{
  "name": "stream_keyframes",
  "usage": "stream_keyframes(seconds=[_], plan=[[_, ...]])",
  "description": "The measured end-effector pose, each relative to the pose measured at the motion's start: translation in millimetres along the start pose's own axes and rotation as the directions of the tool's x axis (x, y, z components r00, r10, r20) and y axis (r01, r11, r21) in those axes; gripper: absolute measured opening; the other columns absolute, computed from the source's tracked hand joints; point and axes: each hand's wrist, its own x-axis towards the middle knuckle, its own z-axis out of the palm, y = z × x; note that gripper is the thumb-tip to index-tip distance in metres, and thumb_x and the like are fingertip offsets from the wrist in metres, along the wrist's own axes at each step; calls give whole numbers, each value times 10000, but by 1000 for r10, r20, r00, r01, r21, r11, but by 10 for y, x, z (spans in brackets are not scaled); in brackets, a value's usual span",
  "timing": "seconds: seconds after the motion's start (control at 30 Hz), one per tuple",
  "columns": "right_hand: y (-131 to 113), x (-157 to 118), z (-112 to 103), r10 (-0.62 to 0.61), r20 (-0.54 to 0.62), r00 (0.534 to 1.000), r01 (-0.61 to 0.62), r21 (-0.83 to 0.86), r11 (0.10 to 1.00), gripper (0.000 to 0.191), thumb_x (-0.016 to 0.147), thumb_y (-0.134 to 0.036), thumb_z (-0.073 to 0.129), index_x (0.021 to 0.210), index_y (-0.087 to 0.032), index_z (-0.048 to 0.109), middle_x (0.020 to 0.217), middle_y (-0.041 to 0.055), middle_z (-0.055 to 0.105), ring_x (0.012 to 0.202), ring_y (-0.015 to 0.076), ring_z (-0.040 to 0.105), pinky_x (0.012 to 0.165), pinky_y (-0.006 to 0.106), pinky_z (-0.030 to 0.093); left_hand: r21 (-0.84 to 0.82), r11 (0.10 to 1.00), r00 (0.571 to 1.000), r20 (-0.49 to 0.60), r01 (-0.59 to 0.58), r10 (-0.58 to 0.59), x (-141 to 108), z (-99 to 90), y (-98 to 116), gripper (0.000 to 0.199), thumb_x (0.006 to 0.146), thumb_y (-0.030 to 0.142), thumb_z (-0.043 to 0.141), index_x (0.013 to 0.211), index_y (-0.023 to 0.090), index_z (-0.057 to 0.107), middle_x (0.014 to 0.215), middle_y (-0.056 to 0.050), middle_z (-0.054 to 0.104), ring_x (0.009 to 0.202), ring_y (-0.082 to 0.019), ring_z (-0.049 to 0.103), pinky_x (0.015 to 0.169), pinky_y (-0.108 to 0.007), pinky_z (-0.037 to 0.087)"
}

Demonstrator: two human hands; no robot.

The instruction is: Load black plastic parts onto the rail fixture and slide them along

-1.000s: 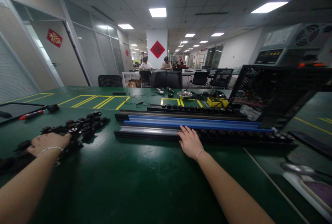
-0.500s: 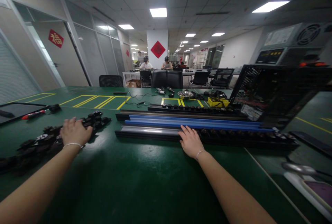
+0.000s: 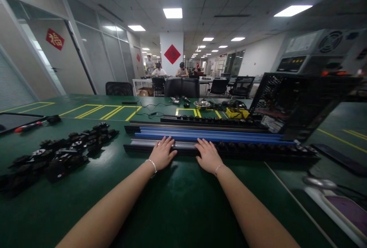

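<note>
Long black rails lie across the green table, the nearest with a silver channel (image 3: 186, 146) and a row of small black parts (image 3: 252, 147) along its right half. My left hand (image 3: 163, 154) rests over this near rail, left of centre, fingers spread; a small dark piece seems to sit by its fingertips. Just to its right, my right hand (image 3: 208, 156) lies on the same rail with fingers spread, beside the first of the black parts. Behind both hands runs a blue rail (image 3: 215, 135). A loose pile of black parts (image 3: 63, 152) covers the table at the left.
An open computer case (image 3: 304, 102) with power units on top stands at the right. Farther back are a metal bowl (image 3: 202, 104), a yellow item (image 3: 237, 113) and cables. A red-handled tool (image 3: 28, 126) lies far left. Several people are in the background.
My left hand has moved right, from the pile of black parts to the near rail. My right hand has stayed on that rail. The view has shifted slightly.
</note>
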Motion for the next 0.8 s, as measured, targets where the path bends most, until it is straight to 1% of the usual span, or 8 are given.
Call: stream_keyframes(seconds=[0.17,0.23,0.3,0.43,0.5,0.57,0.67,0.8], plan=[[43,7,-3,-39,-27,999,39,15,999,484,739,-245,499,1218,-177,493,1403,81,343,1291,225,255,1062,405,170,73,997,1000,-15,-1,2,19,111,-18,576,847,496,302,1361,236,284,1439,-41,299,1337,-227,203,1071,-531,141],[75,-5,-52,-71,-82,994,73,16,997,459,772,-250,461,1219,-145,492,1348,96,418,1252,204,319,1040,356,232,86,996,1000,-12,-5,6,9,126,-23,593,843,503,305,1369,231,268,1444,-44,290,1337,-227,203,1073,-522,142],[125,-32,-139,-76,-200,977,70,-35,997,409,787,-232,432,1176,-143,525,1269,96,495,1212,204,358,1027,350,245,99,995,1000,-15,-3,5,2,132,-17,606,838,504,316,1372,224,261,1446,-51,286,1337,-227,199,1078,-511,133],[301,-109,-347,123,-382,916,-200,-167,965,373,781,-219,423,1122,-145,553,1113,121,567,1072,249,445,960,400,276,100,995,1000,-19,2,0,0,129,-5,641,815,507,369,1373,211,259,1450,-62,273,1336,-236,196,1080,-505,120],[417,-141,-416,225,-355,907,-307,-194,932,363,781,-258,434,1099,-139,562,1058,131,581,1030,261,462,921,404,295,95,995,1000,-3,-5,5,2,123,-3,656,806,516,382,1373,211,257,1451,-64,270,1336,-240,197,1078,-504,129],[528,-167,-446,274,-258,926,-329,-203,922,334,787,-286,439,1060,-153,580,1013,127,596,994,252,481,883,389,317,95,995,1000,5,-6,6,3,117,-2,655,803,513,386,1371,212,261,1450,-66,272,1336,-243,196,1076,-498,142],[638,-196,-438,243,-186,952,-281,-211,936,338,791,-266,439,1091,-169,562,1013,111,605,1014,236,477,894,378,308,98,995,1000,-3,3,-2,1,108,2,638,806,497,389,1366,214,272,1447,-70,281,1337,-244,193,1074,-492,149],[659,-214,-397,209,-203,957,-251,-208,945,346,793,-238,449,1114,-159,550,1036,113,606,1035,229,473,913,374,302,94,996,1000,2,5,-5,-2,94,7,628,801,493,406,1355,220,287,1448,-57,280,1333,-237,206,1070,-481,167]])
